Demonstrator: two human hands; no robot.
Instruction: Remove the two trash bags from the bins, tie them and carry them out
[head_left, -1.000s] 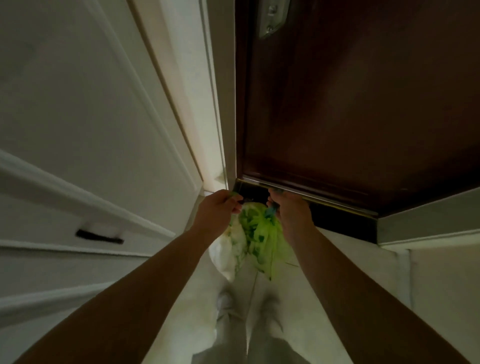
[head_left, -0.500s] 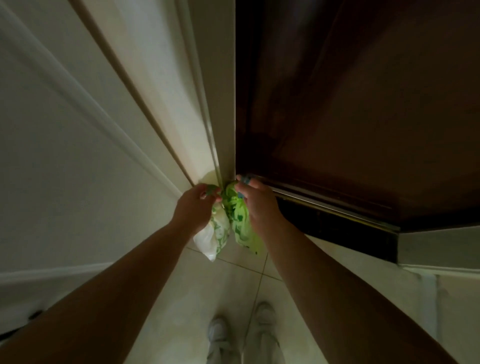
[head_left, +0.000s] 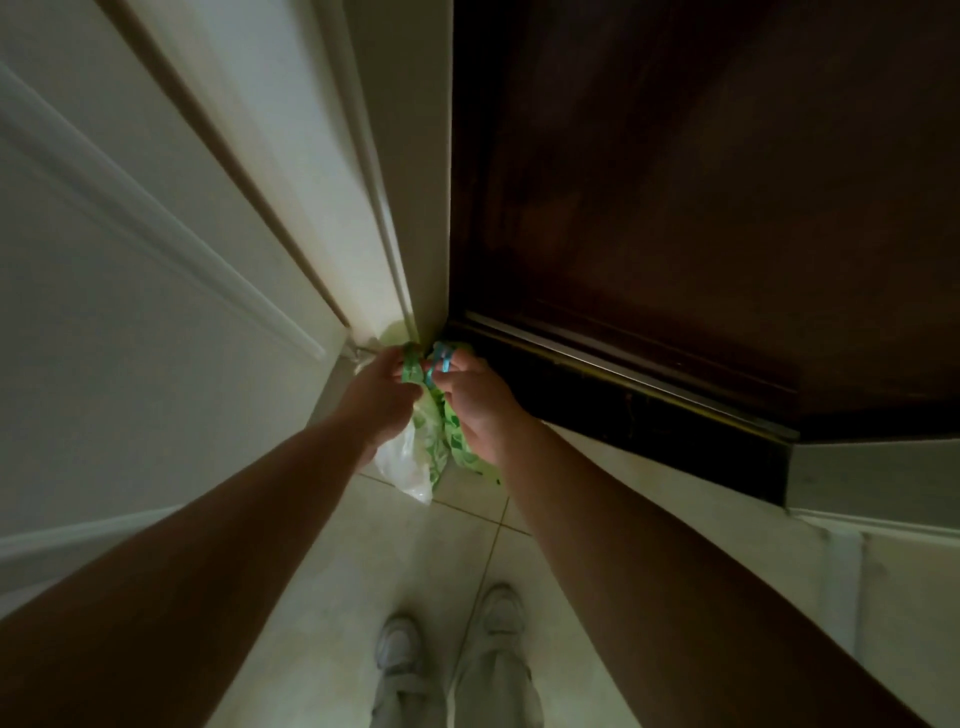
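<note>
left hand (head_left: 382, 397): clenched on the top of the trash bags, knuckles up, fingers curled around a twisted green strip of plastic.
right hand (head_left: 470, 400): clenched too, just beside the left hand and touching the same bundle; a blue-green band (head_left: 440, 362) shows across its fingers.
trash bags (head_left: 431, 441): held together between the two hands, hanging below them over the floor; one part is pale and translucent, the other bright green with a darker green print. where one bag ends and the other begins cannot be told.
writing: the green print is too blurred to read; no brand or label can be made out anywhere.
dark door (head_left: 675, 208): brown wood, filling the upper right, with a metal strip (head_left: 623, 369) along its lower edge; the hands are close to its bottom left corner.
white door (head_left: 130, 260): panelled, on the left, meeting a pale frame (head_left: 405, 182) beside the dark door.
floor (head_left: 363, 571): light tiles with visible grout lines.
shoes (head_left: 397, 644): pale, side by side at the bottom of the view, below light trouser legs.
light: dim, so fine detail is lost.
</note>
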